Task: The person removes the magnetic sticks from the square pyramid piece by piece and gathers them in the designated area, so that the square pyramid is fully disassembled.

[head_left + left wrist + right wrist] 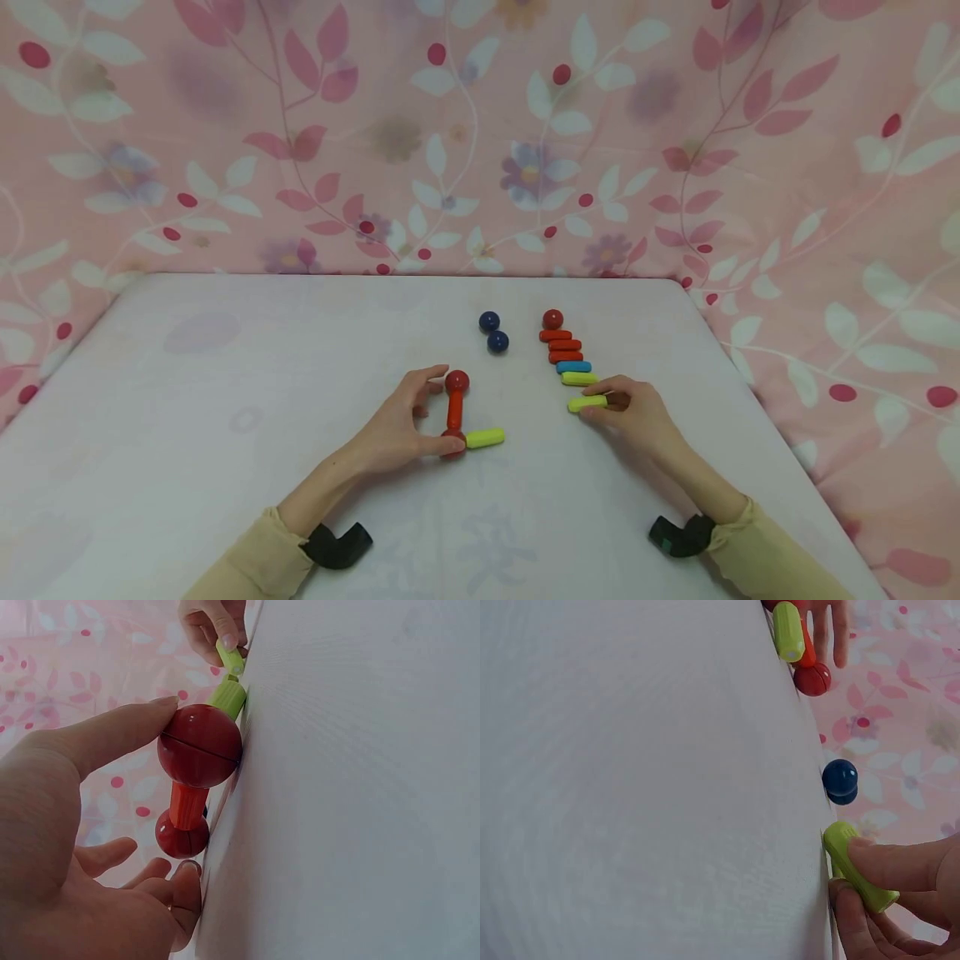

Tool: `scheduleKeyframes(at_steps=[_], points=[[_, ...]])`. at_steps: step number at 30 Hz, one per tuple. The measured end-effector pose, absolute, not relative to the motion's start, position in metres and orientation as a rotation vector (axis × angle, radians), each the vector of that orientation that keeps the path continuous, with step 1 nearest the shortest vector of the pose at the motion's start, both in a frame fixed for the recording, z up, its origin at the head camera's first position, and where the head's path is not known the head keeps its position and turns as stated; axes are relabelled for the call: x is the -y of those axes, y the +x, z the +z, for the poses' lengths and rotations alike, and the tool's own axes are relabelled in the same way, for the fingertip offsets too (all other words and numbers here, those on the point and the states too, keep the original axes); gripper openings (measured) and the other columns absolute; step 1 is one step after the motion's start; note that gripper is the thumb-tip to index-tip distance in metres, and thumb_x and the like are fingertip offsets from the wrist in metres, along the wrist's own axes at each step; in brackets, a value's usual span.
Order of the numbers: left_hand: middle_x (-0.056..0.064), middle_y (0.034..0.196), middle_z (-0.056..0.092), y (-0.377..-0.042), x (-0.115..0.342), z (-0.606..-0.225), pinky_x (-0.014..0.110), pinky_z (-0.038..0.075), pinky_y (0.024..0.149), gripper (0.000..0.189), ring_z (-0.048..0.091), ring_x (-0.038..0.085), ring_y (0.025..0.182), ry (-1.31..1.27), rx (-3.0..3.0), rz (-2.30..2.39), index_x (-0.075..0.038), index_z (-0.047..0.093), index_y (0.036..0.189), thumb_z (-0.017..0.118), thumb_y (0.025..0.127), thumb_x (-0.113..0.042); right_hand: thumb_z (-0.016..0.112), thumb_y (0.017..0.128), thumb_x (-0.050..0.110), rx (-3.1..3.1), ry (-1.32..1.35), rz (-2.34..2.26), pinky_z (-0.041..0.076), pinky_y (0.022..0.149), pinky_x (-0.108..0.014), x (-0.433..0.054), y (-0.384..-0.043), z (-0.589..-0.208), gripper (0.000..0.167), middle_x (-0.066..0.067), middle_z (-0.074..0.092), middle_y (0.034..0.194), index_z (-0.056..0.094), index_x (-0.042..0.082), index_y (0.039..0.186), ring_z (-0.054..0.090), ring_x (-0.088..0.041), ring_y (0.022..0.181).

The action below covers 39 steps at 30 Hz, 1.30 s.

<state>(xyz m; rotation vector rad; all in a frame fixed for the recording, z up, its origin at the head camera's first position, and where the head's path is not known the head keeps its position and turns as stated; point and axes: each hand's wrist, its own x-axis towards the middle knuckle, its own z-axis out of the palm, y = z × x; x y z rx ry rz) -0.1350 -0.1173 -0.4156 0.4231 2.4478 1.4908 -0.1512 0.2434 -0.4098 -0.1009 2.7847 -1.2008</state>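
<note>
My left hand [393,425] lies beside a red rod [455,410] joined between two red balls. Its straight thumb touches the near red ball [201,750]; the other fingers sit loosely around the far red ball [457,381]. From the near ball a yellow-green rod [486,437] points right. A second short yellow-green rod [585,404] is pinched between the thumb and fingers of my right hand [636,410], close over the table. Just beyond those fingers lies another yellow-green rod [578,378].
Above the right hand, a blue rod [573,367], several red rods [566,345] and a red ball [552,318] form a column on the white table [187,400]. Two dark blue balls [497,342] sit left of it. Floral cloth [480,167] hangs behind the table's far edge.
</note>
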Motion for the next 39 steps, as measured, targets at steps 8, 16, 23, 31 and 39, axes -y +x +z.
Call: scheduleKeyframes(at_steps=[8,16,23,31,39], points=[[0.003,0.146,0.05,-0.136,0.118,-0.415,0.041,0.045,0.097,0.092,0.048,0.027,0.119,0.406,-2.452,1.494,-0.026,0.038,0.151,0.088,0.075,-0.036,0.079,0.087,0.019,-2.825,-0.095,-1.225,0.053,0.079,-0.017,-0.249,-0.158,-0.412,0.031,-0.01,0.069,0.117,0.072,0.009,0.116,0.063,-0.024,0.098],[0.003,0.144,0.052,-0.136,0.117,-0.414,0.042,0.045,0.096,0.092,0.049,0.028,0.118,0.384,-2.451,1.504,-0.027,0.04,0.15,0.089,0.073,-0.035,0.078,0.088,0.018,-2.863,-0.055,-1.246,0.053,0.08,-0.02,-0.253,-0.161,-0.415,0.028,-0.01,0.067,0.115,0.074,0.01,0.114,0.064,-0.026,0.099],[0.002,0.143,0.054,-0.136,0.117,-0.415,0.041,0.046,0.094,0.093,0.049,0.028,0.116,0.37,-2.478,1.487,-0.027,0.041,0.15,0.09,0.072,-0.037,0.077,0.089,0.017,-2.995,-0.21,-1.266,0.05,0.081,-0.031,-0.241,-0.158,-0.41,0.023,-0.007,0.062,0.111,0.075,0.012,0.111,0.057,-0.024,0.101],[0.002,0.145,0.05,-0.136,0.117,-0.416,0.051,0.044,0.106,0.094,0.049,0.028,0.128,0.384,-2.459,1.515,-0.024,0.041,0.151,0.09,0.072,-0.036,0.08,0.086,0.032,-2.675,-0.82,-1.079,0.053,0.089,-0.032,-0.176,-0.143,-0.4,0.029,0.009,0.065,0.11,0.074,0.023,0.113,0.058,-0.012,0.104],[0.005,0.146,0.047,-0.137,0.118,-0.418,0.055,0.04,0.111,0.093,0.049,0.027,0.133,0.493,-2.462,1.542,-0.018,0.04,0.151,0.09,0.074,-0.033,0.079,0.087,0.031,-2.505,-1.109,-0.9,0.049,0.093,-0.029,-0.129,-0.149,-0.405,0.032,0.01,0.061,0.11,0.071,0.025,0.118,0.052,-0.009,0.106]])
